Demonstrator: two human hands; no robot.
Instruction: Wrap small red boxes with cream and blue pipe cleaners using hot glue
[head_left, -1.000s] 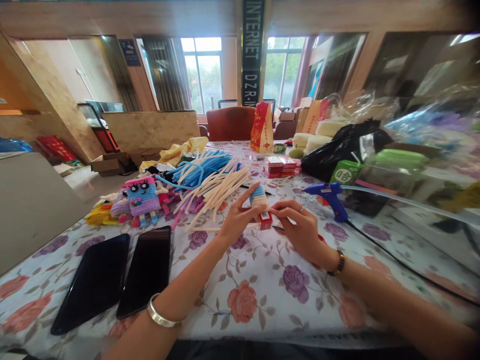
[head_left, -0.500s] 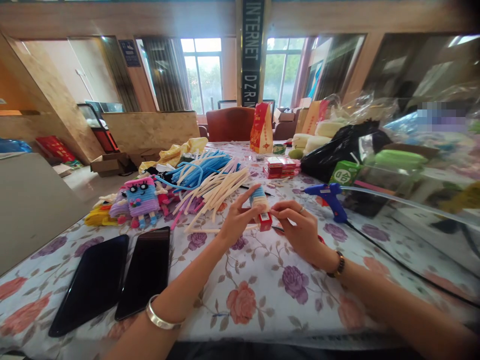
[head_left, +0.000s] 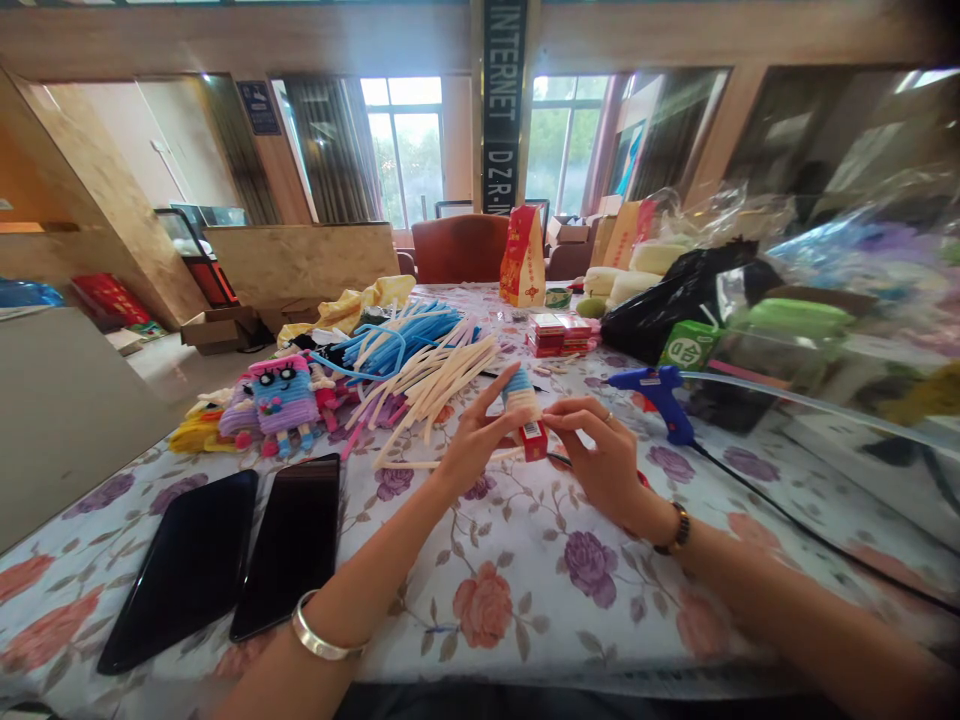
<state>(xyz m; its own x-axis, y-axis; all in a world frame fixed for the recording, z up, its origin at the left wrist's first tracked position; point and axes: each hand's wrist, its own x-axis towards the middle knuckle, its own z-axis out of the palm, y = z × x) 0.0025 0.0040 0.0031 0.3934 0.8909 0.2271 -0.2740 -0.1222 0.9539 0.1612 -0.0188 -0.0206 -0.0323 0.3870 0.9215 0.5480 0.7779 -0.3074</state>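
Red-yellow paper bag (head_left: 523, 258) before reddish-brown chair (head_left: 457, 248).

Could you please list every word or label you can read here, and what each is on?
"INTERNET", on the dark pillar sign.
"DZ·R…", same sign, ending unclear.
Too small or blurred to read: blue wall sign, paper bag, green box, label on held box.

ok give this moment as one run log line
left hand: holding partly wrapped red box | right hand: at box's right side | glue gun: on tablecloth
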